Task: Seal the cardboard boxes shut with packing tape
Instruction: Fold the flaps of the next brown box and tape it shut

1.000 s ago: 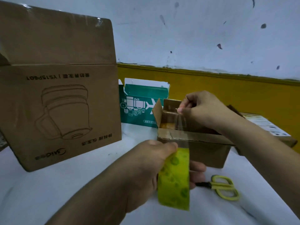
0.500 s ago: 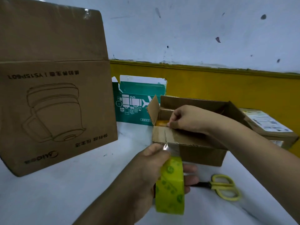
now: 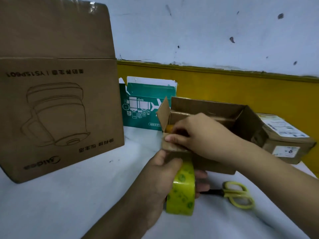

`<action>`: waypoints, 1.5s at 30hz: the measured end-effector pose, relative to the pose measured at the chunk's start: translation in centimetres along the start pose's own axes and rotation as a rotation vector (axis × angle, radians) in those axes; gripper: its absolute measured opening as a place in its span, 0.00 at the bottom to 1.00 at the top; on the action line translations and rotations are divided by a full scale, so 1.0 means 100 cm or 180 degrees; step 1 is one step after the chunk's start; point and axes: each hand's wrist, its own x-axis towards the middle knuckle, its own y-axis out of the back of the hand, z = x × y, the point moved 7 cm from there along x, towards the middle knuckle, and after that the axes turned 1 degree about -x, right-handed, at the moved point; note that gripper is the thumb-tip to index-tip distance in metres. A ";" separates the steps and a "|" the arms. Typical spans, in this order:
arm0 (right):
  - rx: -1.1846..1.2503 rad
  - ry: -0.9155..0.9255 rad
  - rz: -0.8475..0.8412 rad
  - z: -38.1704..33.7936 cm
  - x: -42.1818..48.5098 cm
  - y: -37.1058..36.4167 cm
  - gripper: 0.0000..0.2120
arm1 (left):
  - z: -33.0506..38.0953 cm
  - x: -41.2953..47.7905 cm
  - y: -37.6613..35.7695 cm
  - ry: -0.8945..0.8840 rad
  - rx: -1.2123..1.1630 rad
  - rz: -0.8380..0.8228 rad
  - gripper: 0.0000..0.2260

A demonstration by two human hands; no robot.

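Box, open-topped, sits mid-desk. The right hand pinches its near wall, thumb outside and fingers over the rim, seemingly pressing down a tape end. The left hand grips the roll just in front. Best to rub that end flat first, then draw the strip taut and straight; scissors lie near. The clear strip is barely visible, and the right fingertips are hidden inside the box.

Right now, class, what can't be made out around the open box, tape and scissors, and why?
Head view:
open box contents: mostly behind right hand.
tape roll core: covered by left hand.
scissors blade tips: behind left hand's fingers.
large box left side: cut off by frame edge.
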 end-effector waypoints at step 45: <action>0.0590 -0.1404 -0.0979 0.029 -0.150 0.007 0.36 | -0.004 0.018 0.016 -0.0930 0.0597 -0.0495 0.11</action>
